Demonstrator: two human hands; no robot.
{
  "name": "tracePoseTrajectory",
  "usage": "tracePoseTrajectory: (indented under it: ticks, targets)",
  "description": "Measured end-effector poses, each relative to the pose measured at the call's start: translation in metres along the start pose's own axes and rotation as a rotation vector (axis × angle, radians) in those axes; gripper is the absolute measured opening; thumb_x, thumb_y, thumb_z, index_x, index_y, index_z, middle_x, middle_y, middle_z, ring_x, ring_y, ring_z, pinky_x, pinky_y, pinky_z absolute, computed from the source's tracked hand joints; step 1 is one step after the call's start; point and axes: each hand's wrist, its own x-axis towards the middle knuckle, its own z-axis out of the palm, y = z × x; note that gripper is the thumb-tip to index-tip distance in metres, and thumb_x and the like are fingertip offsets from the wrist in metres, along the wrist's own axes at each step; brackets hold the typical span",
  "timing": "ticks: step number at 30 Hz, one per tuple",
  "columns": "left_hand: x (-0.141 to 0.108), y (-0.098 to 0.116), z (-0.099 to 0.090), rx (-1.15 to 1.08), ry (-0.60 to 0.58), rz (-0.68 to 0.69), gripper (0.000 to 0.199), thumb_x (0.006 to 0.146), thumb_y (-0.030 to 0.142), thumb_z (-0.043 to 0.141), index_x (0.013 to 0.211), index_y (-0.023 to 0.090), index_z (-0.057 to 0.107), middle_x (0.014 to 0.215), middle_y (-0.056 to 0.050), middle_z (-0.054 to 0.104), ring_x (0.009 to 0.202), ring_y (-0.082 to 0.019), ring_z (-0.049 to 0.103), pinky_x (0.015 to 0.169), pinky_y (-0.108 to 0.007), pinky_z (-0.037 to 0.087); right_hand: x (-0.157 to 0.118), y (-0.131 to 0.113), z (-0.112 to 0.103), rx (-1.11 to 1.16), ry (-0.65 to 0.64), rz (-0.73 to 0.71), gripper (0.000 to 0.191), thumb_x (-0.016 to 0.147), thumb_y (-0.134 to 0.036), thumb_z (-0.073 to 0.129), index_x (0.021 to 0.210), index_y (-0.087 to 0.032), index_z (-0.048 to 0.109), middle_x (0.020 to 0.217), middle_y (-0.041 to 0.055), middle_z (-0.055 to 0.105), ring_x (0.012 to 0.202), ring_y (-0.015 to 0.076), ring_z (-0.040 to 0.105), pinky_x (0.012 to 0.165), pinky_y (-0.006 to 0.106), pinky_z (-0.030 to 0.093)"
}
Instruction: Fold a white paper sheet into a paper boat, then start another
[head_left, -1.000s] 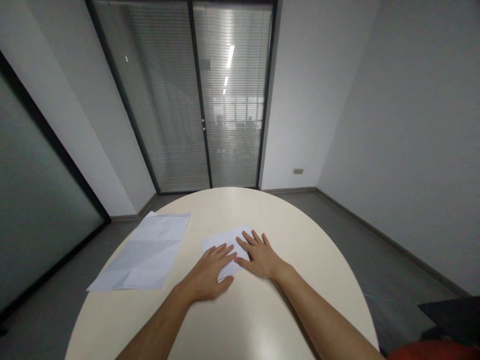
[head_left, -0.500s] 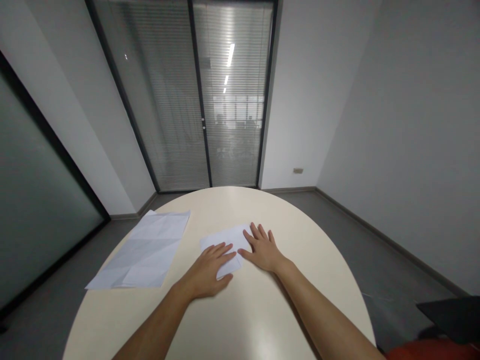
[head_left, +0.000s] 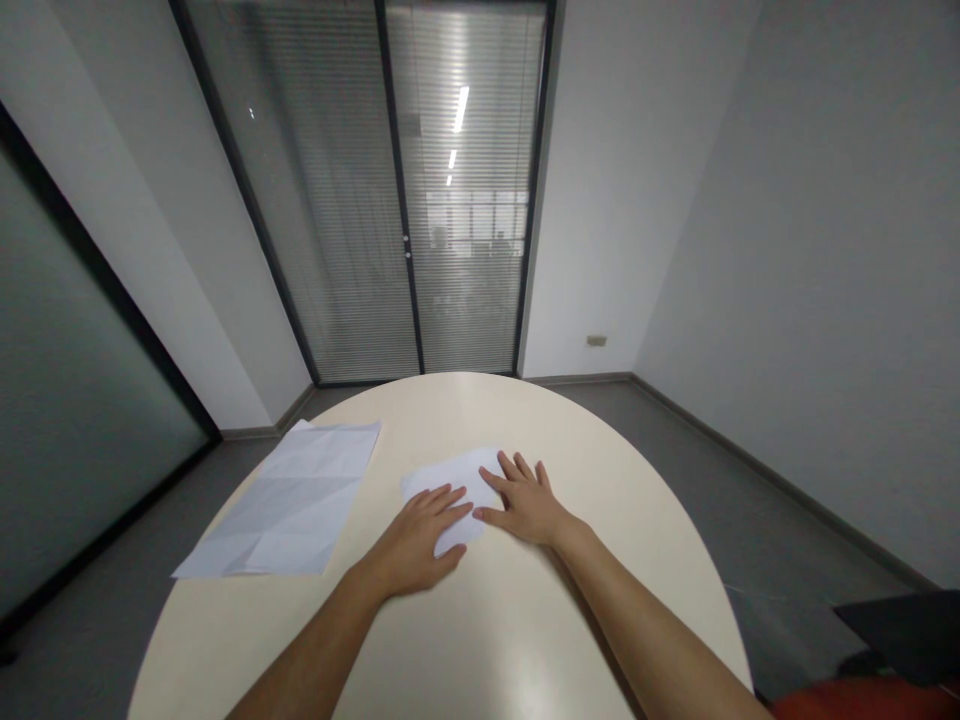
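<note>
A small white paper (head_left: 450,472) lies on the round cream table (head_left: 570,620), partly covered by both hands. My left hand (head_left: 424,540) rests on its lower left part, palm down and fingers spread. On the paper's right side lies my right hand (head_left: 525,500), also palm down with the fingers apart. The right thumb tip is close to the left fingertips near the paper's middle. Neither hand grips anything.
Larger creased white sheets (head_left: 300,500) lie at the table's left edge. Beyond the table stands a glass door with blinds (head_left: 465,300). A black and red object (head_left: 900,630), perhaps a chair, is at the lower right.
My right hand has shifted slightly, its index finger and thumb now a little further left and lower on the paper. My left hand has stayed in place.
</note>
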Motion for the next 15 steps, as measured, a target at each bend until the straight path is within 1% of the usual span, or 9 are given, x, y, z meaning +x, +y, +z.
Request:
tracePoseTrajectory:
  ticks: [4,6,9,12,15]
  targets:
    - [0.0004,-0.0014,0.0013,0.003,0.026,0.011,0.061,0.090,0.032,0.061,0.149,0.027,0.048,0.161,-0.005,0.039,0.150,-0.029,0.033,0.123,-0.054,0.028,0.0024,0.0012,0.0003,-0.012,0.022,0.019,0.081,0.091,-0.077,0.039,0.157,-0.031,0.035,0.169,0.0105,0.013,0.155,0.0410,0.005,0.119,0.066,0.000]
    - [0.0004,-0.0020,0.0017,0.006,0.044,0.017,0.060,0.089,0.031,0.062,0.148,0.027,0.050,0.160,-0.005,0.041,0.149,-0.029,0.035,0.122,-0.053,0.029,0.0042,0.0021,0.0010,-0.020,0.041,0.045,0.074,0.096,-0.071,0.036,0.158,-0.029,0.035,0.169,0.0090,0.017,0.155,0.0402,0.007,0.119,0.066,0.001]
    - [0.0002,-0.0018,0.0017,0.013,0.065,0.021,0.059,0.088,0.029,0.062,0.146,0.026,0.053,0.159,-0.006,0.043,0.148,-0.029,0.037,0.122,-0.051,0.031,0.0065,0.0032,0.0031,-0.030,0.076,0.076,0.071,0.100,-0.064,0.033,0.158,-0.024,0.033,0.168,0.0080,0.020,0.155,0.0401,0.008,0.119,0.067,0.002]
    - [-0.0002,-0.0010,0.0014,0.012,0.071,0.022,0.058,0.088,0.029,0.062,0.146,0.026,0.053,0.159,-0.006,0.043,0.148,-0.029,0.038,0.121,-0.052,0.031,0.0074,0.0036,0.0046,-0.045,0.094,0.090,0.071,0.100,-0.063,0.032,0.158,-0.023,0.033,0.169,0.0089,0.016,0.154,0.0413,0.006,0.118,0.069,0.001]
    - [-0.0005,-0.0007,0.0016,0.012,0.077,0.022,0.059,0.088,0.028,0.062,0.146,0.027,0.052,0.158,-0.006,0.044,0.147,-0.029,0.039,0.120,-0.052,0.033,0.0059,0.0035,0.0033,-0.059,0.068,0.082,0.084,0.094,-0.073,0.036,0.160,-0.021,0.029,0.169,0.0115,0.007,0.154,0.0426,0.001,0.117,0.069,-0.004]
